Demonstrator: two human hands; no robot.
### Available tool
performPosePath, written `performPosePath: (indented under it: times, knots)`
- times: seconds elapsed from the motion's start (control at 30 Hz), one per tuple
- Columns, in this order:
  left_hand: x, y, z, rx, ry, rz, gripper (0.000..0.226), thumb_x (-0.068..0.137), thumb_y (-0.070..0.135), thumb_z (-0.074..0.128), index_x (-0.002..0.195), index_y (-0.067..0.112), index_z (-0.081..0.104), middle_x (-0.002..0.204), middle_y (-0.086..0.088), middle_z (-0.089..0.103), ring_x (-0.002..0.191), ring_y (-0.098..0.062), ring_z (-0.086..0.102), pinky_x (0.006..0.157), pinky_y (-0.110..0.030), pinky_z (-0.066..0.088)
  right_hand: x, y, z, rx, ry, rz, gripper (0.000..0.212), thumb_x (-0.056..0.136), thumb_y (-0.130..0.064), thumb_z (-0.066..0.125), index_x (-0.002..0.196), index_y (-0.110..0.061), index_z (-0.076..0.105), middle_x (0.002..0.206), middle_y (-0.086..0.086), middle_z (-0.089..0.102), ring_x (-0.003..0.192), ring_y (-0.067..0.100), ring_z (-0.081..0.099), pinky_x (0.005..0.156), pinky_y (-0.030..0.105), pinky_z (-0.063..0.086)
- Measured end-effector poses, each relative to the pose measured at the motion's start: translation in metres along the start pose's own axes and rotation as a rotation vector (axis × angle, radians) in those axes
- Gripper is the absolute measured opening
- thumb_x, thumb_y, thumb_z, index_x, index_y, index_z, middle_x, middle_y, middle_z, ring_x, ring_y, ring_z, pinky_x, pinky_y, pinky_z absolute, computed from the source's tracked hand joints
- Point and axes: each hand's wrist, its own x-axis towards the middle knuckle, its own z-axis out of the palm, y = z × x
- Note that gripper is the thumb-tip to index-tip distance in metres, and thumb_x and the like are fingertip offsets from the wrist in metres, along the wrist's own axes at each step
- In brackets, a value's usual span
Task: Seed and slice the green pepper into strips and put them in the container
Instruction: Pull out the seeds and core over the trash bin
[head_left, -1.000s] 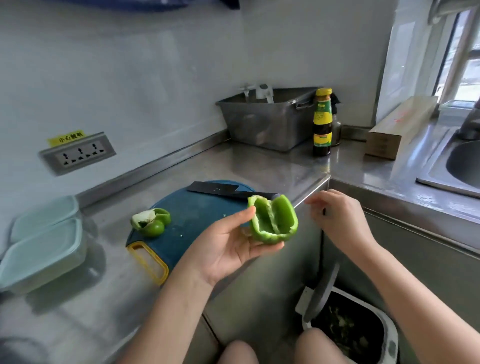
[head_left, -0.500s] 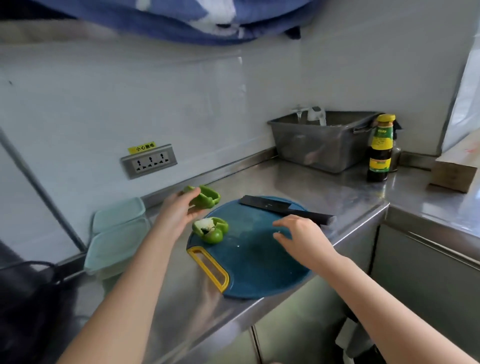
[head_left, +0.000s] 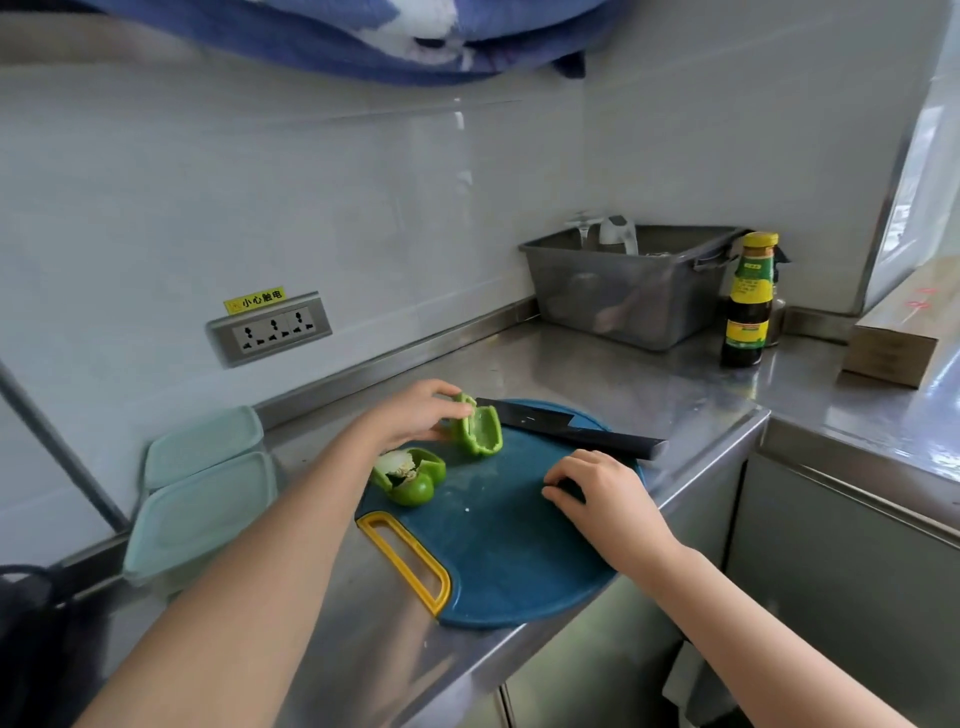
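My left hand (head_left: 410, 413) holds a hollowed green pepper half (head_left: 480, 432) upright at the far side of the round blue cutting board (head_left: 511, 561). A second pepper half (head_left: 410, 475), with its white core and seeds still inside, lies on the board's left edge. My right hand (head_left: 602, 499) rests palm down on the board's right side, fingers curled, holding nothing. A black knife (head_left: 566, 428) lies across the far edge of the board, just beyond my right hand. Two pale green lidded containers (head_left: 200, 499) sit on the counter to the left.
The steel counter (head_left: 670, 400) has a grey metal tub (head_left: 628, 288) at the back, a dark sauce bottle (head_left: 748, 301) beside it and a cardboard box (head_left: 904, 332) at the right. A wall socket (head_left: 270, 330) is at left. The board overhangs the counter's front edge.
My left hand carried the hollowed pepper half from over the bin up to the board's far side. My right hand came down onto the board. The view swung left and up.
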Motion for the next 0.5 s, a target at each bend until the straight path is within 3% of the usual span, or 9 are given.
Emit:
performPosePath:
  times: [0.1,0.23,0.33,0.4,0.43,0.5]
  knots:
    - [0.004,-0.007,-0.001,0.406,0.071,0.065,0.038,0.089,0.037,0.058,0.123,0.019,0.059,0.124,-0.004,0.060,0.110,-0.021,0.057,0.097,-0.036,0.044,0.000,0.001,0.001,-0.008,-0.002,-0.017,0.016,0.090,-0.030,0.059,0.095,-0.019,0.069,0.095,-0.006,0.062,0.094,0.013,0.053,0.083,0.021,0.043]
    - [-0.004,-0.018,-0.009,0.583,0.086,0.044,0.046,0.093,0.051,0.043,0.113,0.016,0.066,0.110,-0.003,0.063,0.098,-0.018,0.058,0.079,-0.028,0.040,0.000,0.000,0.001,-0.009,-0.008,-0.009,0.017,0.091,-0.031,0.058,0.094,-0.018,0.069,0.095,-0.005,0.061,0.094,0.014,0.053,0.083,0.023,0.043]
    - [-0.022,-0.023,-0.022,0.590,0.087,-0.008,0.066,0.073,0.081,0.035,0.085,0.022,0.060,0.086,-0.002,0.055,0.079,-0.017,0.053,0.071,-0.030,0.038,-0.001,-0.001,0.000,-0.005,-0.014,-0.008,0.017,0.091,-0.030,0.057,0.095,-0.018,0.069,0.096,-0.005,0.061,0.096,0.015,0.053,0.083,0.023,0.043]
    - [-0.037,-0.027,-0.031,0.610,0.050,-0.046,0.087,0.065,0.082,0.047,0.120,0.016,0.057,0.119,-0.005,0.060,0.107,-0.020,0.057,0.090,-0.033,0.042,0.000,-0.002,-0.001,-0.016,-0.040,-0.006,0.018,0.092,-0.030,0.056,0.101,-0.019,0.068,0.102,-0.005,0.060,0.100,0.015,0.052,0.086,0.023,0.043]
    - [-0.045,-0.030,-0.033,0.632,0.025,-0.074,0.102,0.061,0.079,0.056,0.136,0.011,0.043,0.137,-0.007,0.050,0.122,-0.021,0.051,0.100,-0.034,0.039,0.000,-0.003,-0.002,-0.020,-0.054,-0.007,0.019,0.093,-0.029,0.055,0.104,-0.019,0.067,0.105,-0.004,0.060,0.102,0.016,0.052,0.087,0.023,0.043]
    - [-0.059,-0.038,-0.035,0.679,-0.010,-0.104,0.118,0.050,0.076,0.067,0.143,0.011,0.032,0.144,-0.006,0.043,0.126,-0.020,0.046,0.104,-0.034,0.038,0.004,-0.009,-0.001,-0.010,-0.079,-0.045,0.022,0.093,-0.023,0.055,0.111,-0.019,0.067,0.109,-0.002,0.060,0.106,0.018,0.053,0.090,0.025,0.043]
